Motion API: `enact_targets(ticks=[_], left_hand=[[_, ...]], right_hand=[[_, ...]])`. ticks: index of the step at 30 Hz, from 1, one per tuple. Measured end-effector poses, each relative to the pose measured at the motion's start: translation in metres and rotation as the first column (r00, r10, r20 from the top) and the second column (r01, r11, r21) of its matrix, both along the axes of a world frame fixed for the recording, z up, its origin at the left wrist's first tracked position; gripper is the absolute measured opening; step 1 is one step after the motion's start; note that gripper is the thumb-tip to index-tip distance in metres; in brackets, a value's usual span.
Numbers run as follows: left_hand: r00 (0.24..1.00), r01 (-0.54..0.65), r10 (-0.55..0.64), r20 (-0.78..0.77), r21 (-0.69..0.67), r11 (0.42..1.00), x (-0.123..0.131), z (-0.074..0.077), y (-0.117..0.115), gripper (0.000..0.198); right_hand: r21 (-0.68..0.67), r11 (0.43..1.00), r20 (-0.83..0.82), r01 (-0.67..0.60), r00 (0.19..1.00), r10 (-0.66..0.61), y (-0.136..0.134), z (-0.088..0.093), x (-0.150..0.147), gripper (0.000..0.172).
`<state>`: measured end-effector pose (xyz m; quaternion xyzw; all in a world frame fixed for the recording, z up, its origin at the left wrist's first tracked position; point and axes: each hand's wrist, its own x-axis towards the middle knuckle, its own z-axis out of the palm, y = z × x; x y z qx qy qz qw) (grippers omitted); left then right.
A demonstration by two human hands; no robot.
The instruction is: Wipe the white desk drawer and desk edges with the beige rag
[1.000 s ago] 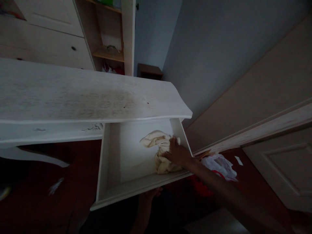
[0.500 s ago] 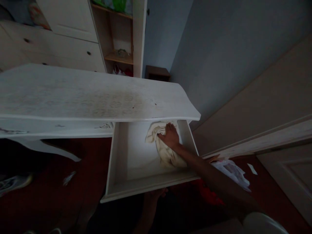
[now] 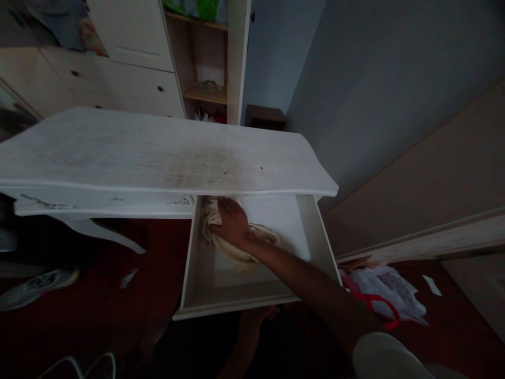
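My right hand (image 3: 232,223) is closed on a cream cloth (image 3: 231,252), pressing it against the inside of a pulled-out drawer (image 3: 276,216). The hand and the bunched part of the cloth are at the drawer's back left corner; the rest of the cloth trails toward the front and right. Under the drawer's front edge is my left hand (image 3: 258,314), in deep shadow. Most of its fingers are hidden, and whether it touches the drawer I cannot tell. The drawer belongs to a white table (image 3: 158,142) with dark smudges on its top.
A white cabinet (image 3: 130,79) and open shelves (image 3: 205,95) stand behind the table. To the right is a grey wall (image 3: 374,105). A plastic bag (image 3: 386,289) with a red strap lies on the dark red floor, and a shoe (image 3: 39,287) is at left.
My right hand has slid the cloth from the drawer's right side to its back left corner. The left hand stays under the front edge. The view has shifted slightly.
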<state>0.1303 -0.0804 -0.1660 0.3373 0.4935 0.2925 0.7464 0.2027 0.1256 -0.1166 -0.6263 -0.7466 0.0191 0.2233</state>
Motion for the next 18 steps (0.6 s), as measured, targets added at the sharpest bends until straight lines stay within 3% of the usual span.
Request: enact_targets(ticks=[4,8,13,18], left_hand=[[0.996,0.022,-0.021,0.09,-0.014,1.0,-0.001,-0.002,-0.001,0.032],[0.994,0.021,-0.021,0.11,-0.002,1.0,-0.001,-0.006,-0.003,0.029],[0.993,0.006,0.0,0.118,-0.048,0.999,0.0,-0.004,-0.004,0.028],[0.995,0.012,-0.008,0.096,-0.046,0.999,0.0,0.003,0.0,0.029]], right_hand=[[0.012,0.987,0.016,-0.163,0.987,0.162,0.003,-0.001,-0.009,0.067],[-0.036,0.938,0.08,-0.345,0.934,0.347,-0.014,-0.005,-0.001,0.059],[-0.18,0.761,0.162,-0.623,0.744,0.648,-0.051,0.004,0.001,0.039],[-0.338,0.616,0.184,-0.712,0.592,0.785,-0.069,0.024,-0.009,0.02]])
